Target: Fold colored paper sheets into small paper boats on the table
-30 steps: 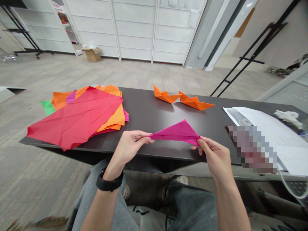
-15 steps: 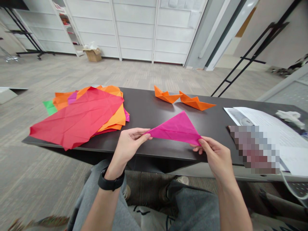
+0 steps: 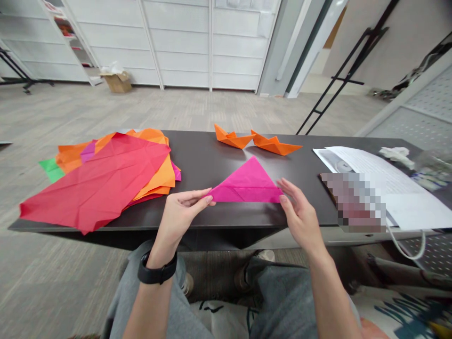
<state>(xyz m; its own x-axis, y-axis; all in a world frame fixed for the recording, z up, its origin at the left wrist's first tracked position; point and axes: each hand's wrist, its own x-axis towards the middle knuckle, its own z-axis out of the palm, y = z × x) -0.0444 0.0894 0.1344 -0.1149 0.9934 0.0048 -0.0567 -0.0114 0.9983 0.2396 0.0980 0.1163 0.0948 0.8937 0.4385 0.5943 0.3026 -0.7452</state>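
Note:
A magenta paper folded into a triangle [image 3: 247, 185] lies flat on the dark table [image 3: 212, 160] near its front edge. My left hand [image 3: 183, 212] pinches the triangle's left corner between thumb and fingers. My right hand [image 3: 298, 214] rests at the right corner with its fingers stretched out, touching the paper's edge. A black watch sits on my left wrist.
A pile of creased coloured sheets, red on top [image 3: 99, 179], covers the table's left part. Two orange paper boats [image 3: 233, 138] [image 3: 273, 143] stand at the far edge. White printed papers [image 3: 374, 181] and a crumpled tissue [image 3: 395, 153] lie at the right.
The magenta triangle has come down from the air onto the table. My right hand has loosened its pinch and spread its fingers. The camera has shifted slightly to the right.

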